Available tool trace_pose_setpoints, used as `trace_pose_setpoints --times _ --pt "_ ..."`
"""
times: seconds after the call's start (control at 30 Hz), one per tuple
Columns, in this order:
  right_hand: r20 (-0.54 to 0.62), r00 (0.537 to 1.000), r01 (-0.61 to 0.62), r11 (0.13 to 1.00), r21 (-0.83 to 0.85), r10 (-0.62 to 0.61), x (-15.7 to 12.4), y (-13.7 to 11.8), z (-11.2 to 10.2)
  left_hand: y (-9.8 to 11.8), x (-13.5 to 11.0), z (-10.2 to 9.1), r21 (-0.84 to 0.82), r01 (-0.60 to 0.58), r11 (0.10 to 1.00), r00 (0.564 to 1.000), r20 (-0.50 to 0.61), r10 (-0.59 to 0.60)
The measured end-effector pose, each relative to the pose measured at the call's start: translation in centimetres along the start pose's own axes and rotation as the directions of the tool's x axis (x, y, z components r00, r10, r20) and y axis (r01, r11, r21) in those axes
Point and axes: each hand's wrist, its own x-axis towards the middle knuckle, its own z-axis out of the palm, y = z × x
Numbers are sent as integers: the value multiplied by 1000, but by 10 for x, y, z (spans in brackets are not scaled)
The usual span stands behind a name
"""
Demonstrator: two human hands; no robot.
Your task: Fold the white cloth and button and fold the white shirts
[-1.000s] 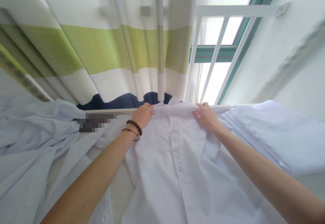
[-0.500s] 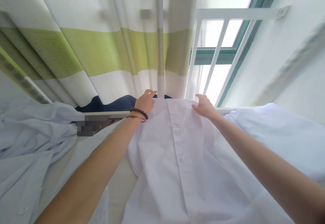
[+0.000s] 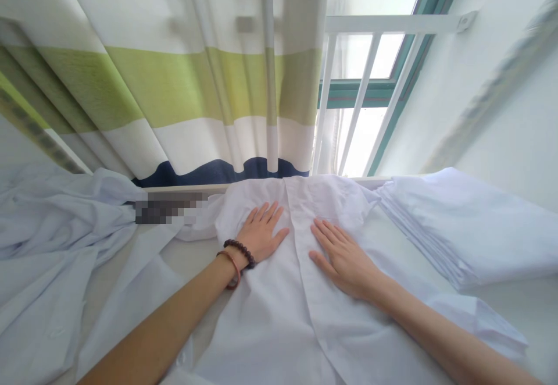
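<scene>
A white button-front garment (image 3: 279, 309), like a shirt or coat, lies spread on a pale surface in front of me, its placket running down the middle. My left hand (image 3: 261, 232) rests flat on it to the left of the placket, fingers spread. A dark beaded bracelet (image 3: 239, 251) and a thin reddish bangle (image 3: 235, 274) circle that wrist. To the right of the placket, my right hand (image 3: 342, 257) lies flat on the cloth with fingers extended. Nothing is gripped by either hand. The garment's lower end runs out of view.
Crumpled white clothing (image 3: 39, 257) lies at the left. A folded white stack (image 3: 471, 234) sits at the right. Behind stand a white railing (image 3: 401, 23), a white-and-green curtain (image 3: 174, 82) and a green-framed window. A pixelated patch (image 3: 165, 207) hides something near the back edge.
Both hands have left the garment's far edge, come back toward me and now lie flat on the cloth. The garment's far end has spread wider.
</scene>
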Motion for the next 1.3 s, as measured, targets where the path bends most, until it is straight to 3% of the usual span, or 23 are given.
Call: trace_pose_setpoints --times 0.53,0.83,1.07,1.17,1.3 --pt "-49 999 -15 999 37 17 9 2 -1 -6 9 8 -19 19 1000 999 -28 -19" --pt "-2 1000 -5 1000 6 5 38 15 -3 -13 37 2 -9 41 999 999 35 -41" --pt "-19 1000 -25 1000 7 25 31 7 0 -11 27 2 -22 45 999 999 29 -44" --pt "35 999 -27 1000 16 26 25 1 -9 -11 23 -3 -37 30 999 998 59 -28" --pt "259 966 -13 997 78 -8 15 6 -44 -10 13 -23 -66 -52 996 991 122 60"
